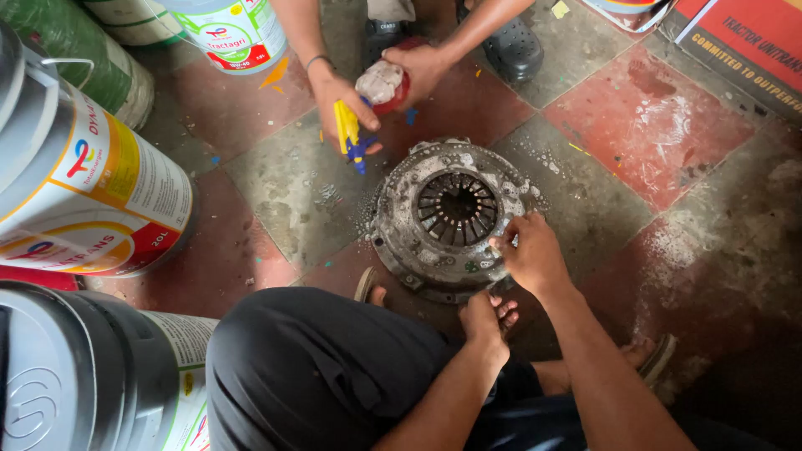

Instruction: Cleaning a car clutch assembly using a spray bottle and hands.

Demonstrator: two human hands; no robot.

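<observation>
The clutch pressure plate (455, 219) lies flat on the tiled floor (652, 134) in front of my knees — a round, grimy metal disc with a ring of spring fingers around its open centre, specked with white foam. To my left, big oil drums (79, 192) stand along the wall, white and grey with red and yellow labels. Across the plate, another person's hands are busy: one hand (338, 104) holds a yellow and blue tool (349, 134), the other (422, 67) grips a red bottle (384, 83) with a whitish, dirty surface. My left hand (483, 319) sits at the plate's near rim, fingers curled in — whether it is gripping the rim or just resting there, I cannot tell. My right hand (530, 250) is on the plate's right side, fingertips pinched together against the metal.
</observation>
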